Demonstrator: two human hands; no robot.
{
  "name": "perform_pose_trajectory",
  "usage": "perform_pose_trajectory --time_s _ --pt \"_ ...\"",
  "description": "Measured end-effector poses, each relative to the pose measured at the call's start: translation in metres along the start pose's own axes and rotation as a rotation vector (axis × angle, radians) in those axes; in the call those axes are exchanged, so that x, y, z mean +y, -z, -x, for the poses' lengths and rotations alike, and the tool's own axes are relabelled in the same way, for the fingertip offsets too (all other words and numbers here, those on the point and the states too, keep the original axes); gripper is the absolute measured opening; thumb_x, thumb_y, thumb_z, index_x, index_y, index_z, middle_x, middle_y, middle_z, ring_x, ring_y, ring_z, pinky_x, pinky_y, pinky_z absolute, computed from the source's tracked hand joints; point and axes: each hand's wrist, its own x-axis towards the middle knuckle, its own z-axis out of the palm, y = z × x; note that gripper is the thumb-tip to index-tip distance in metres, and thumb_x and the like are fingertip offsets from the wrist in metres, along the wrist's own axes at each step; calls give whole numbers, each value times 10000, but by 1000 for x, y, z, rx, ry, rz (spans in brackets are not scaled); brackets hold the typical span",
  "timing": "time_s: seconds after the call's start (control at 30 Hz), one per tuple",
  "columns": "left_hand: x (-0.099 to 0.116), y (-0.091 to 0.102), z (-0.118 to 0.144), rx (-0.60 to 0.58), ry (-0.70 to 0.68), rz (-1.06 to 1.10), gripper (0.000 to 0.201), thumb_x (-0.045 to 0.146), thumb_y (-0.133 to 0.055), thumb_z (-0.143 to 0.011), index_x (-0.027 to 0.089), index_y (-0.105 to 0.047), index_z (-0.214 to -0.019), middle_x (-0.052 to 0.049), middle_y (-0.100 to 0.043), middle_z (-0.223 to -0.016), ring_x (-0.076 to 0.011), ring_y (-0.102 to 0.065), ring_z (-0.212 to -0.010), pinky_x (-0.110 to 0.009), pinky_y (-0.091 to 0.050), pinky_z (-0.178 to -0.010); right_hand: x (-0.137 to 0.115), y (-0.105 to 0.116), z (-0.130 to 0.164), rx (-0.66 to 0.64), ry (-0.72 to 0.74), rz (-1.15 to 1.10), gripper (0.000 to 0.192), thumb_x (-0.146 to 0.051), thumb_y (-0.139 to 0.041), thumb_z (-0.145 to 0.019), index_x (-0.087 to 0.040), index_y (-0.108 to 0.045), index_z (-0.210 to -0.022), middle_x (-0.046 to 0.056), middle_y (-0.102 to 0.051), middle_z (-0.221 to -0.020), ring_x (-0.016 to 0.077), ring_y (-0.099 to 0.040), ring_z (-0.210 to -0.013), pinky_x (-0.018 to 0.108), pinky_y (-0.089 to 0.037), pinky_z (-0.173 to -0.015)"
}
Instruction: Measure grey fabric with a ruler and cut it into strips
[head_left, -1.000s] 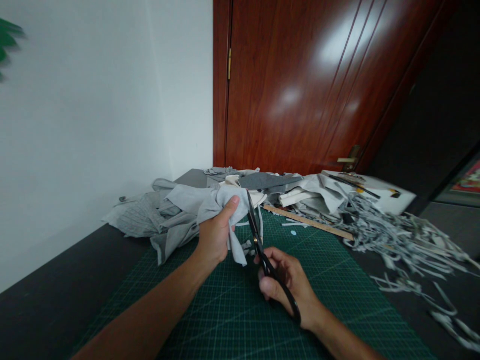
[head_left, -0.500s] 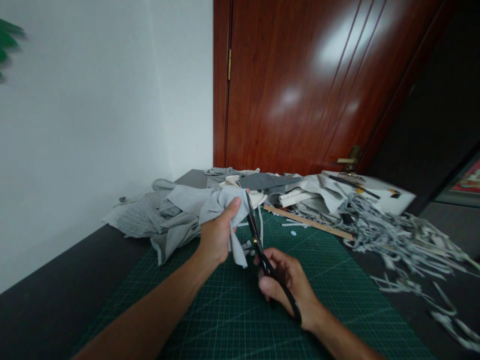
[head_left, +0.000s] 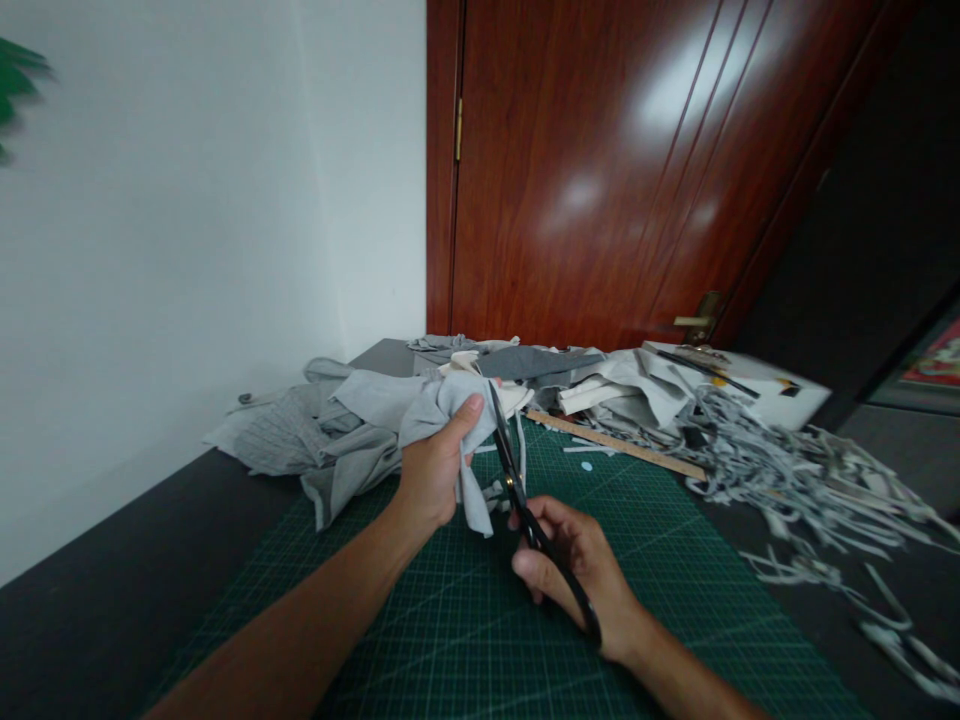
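Observation:
A bunched piece of light grey fabric is gripped by my left hand, thumb on top, with one end hanging below the fingers. My right hand is closed on the handles of black scissors. Their blades point up and away, right at the fabric's right edge beside my left thumb. A narrow pale strip hangs just right of the blades. Small grey scraps show behind the scissors, above the green cutting mat.
Heaped grey cloth lies to the left, with more fabric at the back. A wooden ruler crosses the mat's far side. Cut strips pile up at right by a white box. A wall and a brown door stand behind.
Both hands stay almost in place. The scissor blades look slightly closer together, and the right thumb has shifted a little to the left.

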Motion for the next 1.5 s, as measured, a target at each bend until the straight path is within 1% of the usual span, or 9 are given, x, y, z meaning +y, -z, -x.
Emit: perform_pose_trajectory --time_s 0.1,0.3,0.43,0.53,0.87,0.97,1.13,1.33,1.5 --pt "1 -1 0 6 0 11 379 365 -961 -649 165 -837 -946 -12 -794 -774 -164 -707 -661 -251 -581 -687 0 -1 0 9 -11 -7 444 -539 -880 -829 -204 -637 -990 -76 -499 -637 102 -412 -512 223 -342 -487" --pt "4 0 0 22 17 -2 399 364 -956 -626 164 -837 -949 -11 -795 -796 -145 -670 -612 -215 -494 -513 -4 -3 -1 19 -41 3 454 -544 -895 -807 -202 -639 -962 -73 -531 -624 100 -434 -501 213 -343 -473" --pt "5 4 -4 56 65 99 455 289 -989 -555 151 -800 -946 -25 -823 -881 -208 -758 -743 -287 -588 -679 -5 -3 -1 29 -48 40 467 -573 -888 -803 -207 -641 -956 -84 -495 -617 97 -416 -490 220 -339 -471" --pt "8 6 -8 63 71 154 426 267 -993 -564 140 -773 -906 -28 -821 -848 -244 -784 -786 -349 -621 -786 -5 -2 0 32 -56 68 477 -596 -879 -801 -214 -640 -957 -83 -492 -622 102 -426 -491 226 -358 -477" --pt "15 5 -10 -44 45 147 236 208 -937 -636 154 -776 -800 -62 -831 -850 -292 -795 -904 -368 -627 -845 -3 -3 1 30 -52 72 463 -600 -847 -836 -210 -626 -954 -91 -459 -616 95 -389 -488 228 -324 -471" --pt "16 7 -11 -73 53 143 268 200 -917 -658 149 -803 -896 -73 -842 -913 -302 -797 -931 -383 -625 -871 -2 -3 1 24 -55 46 459 -568 -875 -822 -207 -622 -948 -95 -458 -610 93 -393 -488 226 -310 -469" --pt "17 10 -12 -118 79 110 446 194 -888 -672 145 -810 -1109 -68 -846 -912 -294 -803 -826 -392 -632 -817 -1 -3 1 32 -33 43 440 -532 -893 -819 -202 -633 -952 -98 -436 -611 91 -390 -494 230 -269 -477" --pt "15 10 -12 -202 127 114 513 198 -861 -686 123 -790 -1189 -107 -844 -1067 -348 -790 -1037 -429 -614 -946 -3 -1 1 8 16 28 438 -487 -915 -805 -195 -631 -964 -87 -473 -626 97 -416 -516 238 -284 -499" --pt "12 14 -14 -256 173 122 641 182 -837 -724 126 -718 -1352 -104 -836 -1132 -339 -761 -1131 -433 -559 -1051 -4 0 2 0 51 20 431 -483 -901 -817 -190 -640 -996 -73 -505 -653 103 -439 -535 237 -311 -509"
